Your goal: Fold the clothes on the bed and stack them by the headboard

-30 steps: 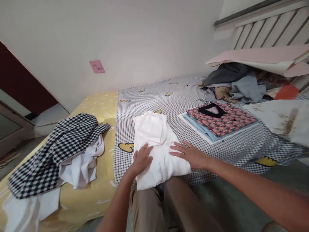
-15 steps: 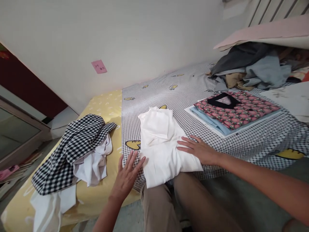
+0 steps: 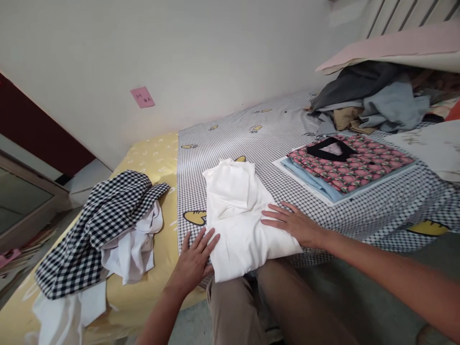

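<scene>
A folded white garment (image 3: 239,215) lies on the black-and-white checked sheet (image 3: 273,143) at the bed's near edge, above my knees. My right hand (image 3: 293,223) rests flat on its right side, fingers stretched out. Just left of the garment, my left hand (image 3: 194,258) lies open on the sheet, its fingertips touching the cloth's left edge. Neither hand grips anything.
A black-and-white gingham cloth (image 3: 97,225) and crumpled white cloth (image 3: 131,244) lie on the yellow sheet (image 3: 158,158) at left. A folded stack topped by a pink patterned garment (image 3: 348,160) sits at right, with a heap of grey and tan clothes (image 3: 373,103) behind it.
My left hand slid off the white garment to its left edge and now lies flat on the sheet. My right hand stayed on the cloth. The view shifted slightly.
</scene>
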Motion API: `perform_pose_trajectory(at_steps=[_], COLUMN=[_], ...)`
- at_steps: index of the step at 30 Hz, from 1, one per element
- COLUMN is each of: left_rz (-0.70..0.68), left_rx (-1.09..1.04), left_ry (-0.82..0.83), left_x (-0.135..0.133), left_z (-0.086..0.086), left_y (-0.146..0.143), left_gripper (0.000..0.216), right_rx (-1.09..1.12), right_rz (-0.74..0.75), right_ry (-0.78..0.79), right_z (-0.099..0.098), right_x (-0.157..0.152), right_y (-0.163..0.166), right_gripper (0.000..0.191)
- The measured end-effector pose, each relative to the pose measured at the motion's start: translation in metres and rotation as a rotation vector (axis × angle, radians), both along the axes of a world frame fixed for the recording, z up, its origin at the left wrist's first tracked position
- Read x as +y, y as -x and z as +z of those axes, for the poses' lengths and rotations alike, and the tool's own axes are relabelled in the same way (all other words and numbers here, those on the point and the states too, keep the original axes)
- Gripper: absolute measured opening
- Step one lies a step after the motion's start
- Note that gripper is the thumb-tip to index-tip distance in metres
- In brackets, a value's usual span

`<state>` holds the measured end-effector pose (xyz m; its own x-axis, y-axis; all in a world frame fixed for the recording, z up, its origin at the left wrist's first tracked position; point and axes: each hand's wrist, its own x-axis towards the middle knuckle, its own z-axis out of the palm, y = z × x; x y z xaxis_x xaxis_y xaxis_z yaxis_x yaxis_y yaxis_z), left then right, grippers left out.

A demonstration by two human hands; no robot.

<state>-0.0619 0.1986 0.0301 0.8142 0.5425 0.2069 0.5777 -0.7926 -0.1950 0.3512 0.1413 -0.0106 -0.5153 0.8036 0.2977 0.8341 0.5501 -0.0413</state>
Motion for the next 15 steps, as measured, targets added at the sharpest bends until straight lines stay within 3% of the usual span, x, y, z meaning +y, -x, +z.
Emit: perform_pose_trajectory(at_steps=[8,15], left_rz=[0.182,0.275], left_rx=[-0.133,-0.400], left_ry=[0.142,0.259], left_x=[0.004,0.033], left_z=[-0.003,-0.001], left_y=[-0.025,-0.043], left_gripper=[0.073,0.043], right_rx=[0.030,0.207], right_rz=[-0.053,-0.153], right_ry=[0.029,0.168], right_z=[-0.002,0.003], right_x=[0.005,0.015], right_y=[0.003,0.012], right_gripper=[0.057,0.052])
